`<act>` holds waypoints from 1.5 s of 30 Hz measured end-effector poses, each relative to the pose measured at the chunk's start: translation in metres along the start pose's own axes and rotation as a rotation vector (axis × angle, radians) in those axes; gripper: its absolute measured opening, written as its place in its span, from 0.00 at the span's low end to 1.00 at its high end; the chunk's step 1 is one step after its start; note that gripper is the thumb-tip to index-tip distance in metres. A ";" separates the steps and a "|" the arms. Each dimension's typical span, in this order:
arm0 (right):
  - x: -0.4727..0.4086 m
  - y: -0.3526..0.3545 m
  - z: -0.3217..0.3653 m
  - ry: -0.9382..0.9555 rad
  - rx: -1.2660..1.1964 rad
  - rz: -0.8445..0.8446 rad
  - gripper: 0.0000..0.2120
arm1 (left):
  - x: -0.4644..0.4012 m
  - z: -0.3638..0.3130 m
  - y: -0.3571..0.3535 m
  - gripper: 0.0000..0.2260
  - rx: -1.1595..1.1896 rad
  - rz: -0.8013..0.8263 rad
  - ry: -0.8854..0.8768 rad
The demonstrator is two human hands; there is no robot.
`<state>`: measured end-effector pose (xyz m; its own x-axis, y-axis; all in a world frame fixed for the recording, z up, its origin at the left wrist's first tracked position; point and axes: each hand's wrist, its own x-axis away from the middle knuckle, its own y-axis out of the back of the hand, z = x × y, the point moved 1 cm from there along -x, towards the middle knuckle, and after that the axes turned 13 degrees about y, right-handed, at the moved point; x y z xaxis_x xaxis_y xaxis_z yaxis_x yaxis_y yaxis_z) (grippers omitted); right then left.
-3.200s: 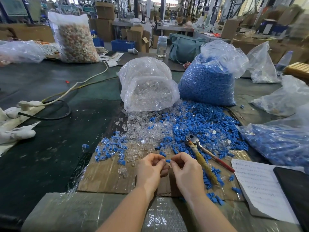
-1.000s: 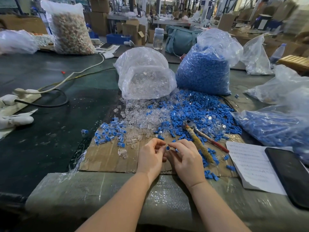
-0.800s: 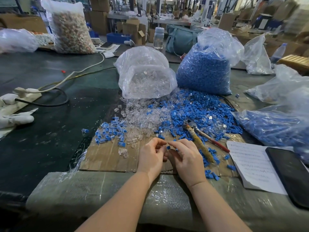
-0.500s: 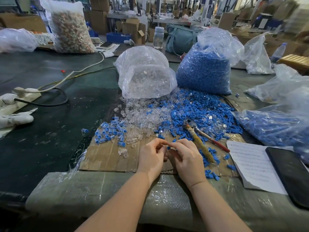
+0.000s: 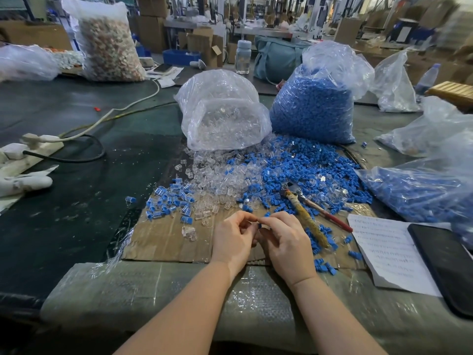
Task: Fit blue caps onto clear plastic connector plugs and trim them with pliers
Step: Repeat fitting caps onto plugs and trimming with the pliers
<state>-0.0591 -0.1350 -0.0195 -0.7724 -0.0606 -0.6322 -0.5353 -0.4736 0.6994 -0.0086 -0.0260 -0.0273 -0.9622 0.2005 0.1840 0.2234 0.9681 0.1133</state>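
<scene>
Barely anything's moved, both hands still huddled over the cardboard (image 5: 163, 242), left hand (image 5: 234, 242) and right hand (image 5: 284, 243) fingertips pinching a tiny blue cap (image 5: 259, 226) between them, light, slippery-looking, so grip its sides.

Both forearms bare to the frame's near edge, left hand (image 5: 234, 242) and right hand (image 5: 285, 243) ungloved, no rings showing.

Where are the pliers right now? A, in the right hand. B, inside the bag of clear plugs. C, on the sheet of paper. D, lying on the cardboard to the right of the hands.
D: the pliers lie on the cardboard, right of both hands, untouched.
</scene>
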 end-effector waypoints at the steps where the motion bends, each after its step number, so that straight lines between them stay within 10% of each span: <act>1: 0.000 0.000 0.000 -0.002 0.002 -0.001 0.12 | 0.000 0.000 0.000 0.10 0.000 -0.001 -0.001; 33: -0.005 0.006 -0.007 -0.220 0.250 -0.126 0.10 | 0.003 -0.004 0.002 0.09 0.011 -0.010 0.009; 39: -0.021 0.019 -0.036 -0.712 0.496 0.411 0.31 | 0.005 -0.005 0.004 0.08 0.004 -0.002 0.017; 45: -0.033 0.028 -0.048 -0.718 0.547 0.600 0.31 | 0.006 -0.007 0.005 0.07 -0.005 0.004 0.036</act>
<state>-0.0326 -0.1883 0.0049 -0.8839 0.4607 0.0808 0.0538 -0.0713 0.9960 -0.0124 -0.0213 -0.0189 -0.9551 0.1993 0.2192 0.2285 0.9665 0.1169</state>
